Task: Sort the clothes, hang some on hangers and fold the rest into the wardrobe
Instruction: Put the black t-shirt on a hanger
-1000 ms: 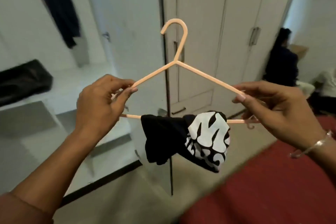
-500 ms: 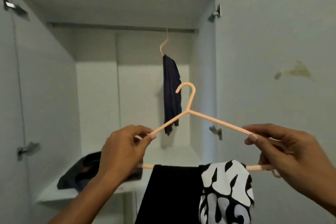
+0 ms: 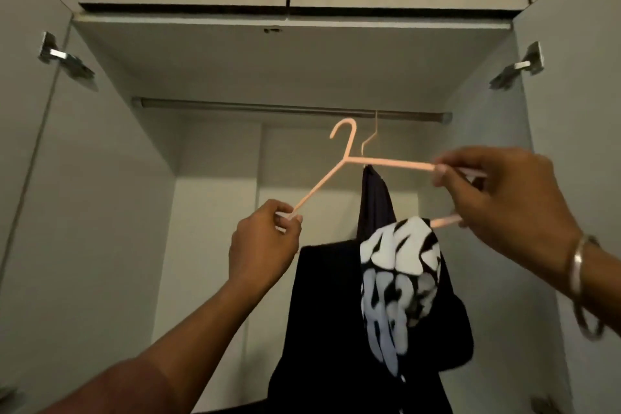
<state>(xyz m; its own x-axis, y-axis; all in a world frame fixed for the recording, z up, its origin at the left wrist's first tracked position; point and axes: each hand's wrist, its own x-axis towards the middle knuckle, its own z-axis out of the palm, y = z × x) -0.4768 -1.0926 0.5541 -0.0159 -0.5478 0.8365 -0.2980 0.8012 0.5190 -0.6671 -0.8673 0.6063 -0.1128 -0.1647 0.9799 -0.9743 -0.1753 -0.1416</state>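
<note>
Below the wardrobe rail (image 3: 289, 108), two hands hold up a peach hanger (image 3: 349, 158) with a black garment (image 3: 336, 329) draped on it.

Left hand (image 3: 265, 245) pinches the hanger's lower left end between thumb and curled fingers; right hand (image 3: 504, 202), a bangle (image 3: 579, 265) on its wrist, pinches the right end, fingers on both the upper arm and the bottom bar. Hanger tilts, right side higher, its hook just under the rail and not on it. The garment, black with a bold white print (image 3: 400, 265), hangs from the bottom bar near the right hand. Behind it a second hanger (image 3: 371, 139) hangs on the rail, carrying a dark cloth (image 3: 374, 202). Both wardrobe doors stand open, hinges (image 3: 64, 59) showing.
</note>
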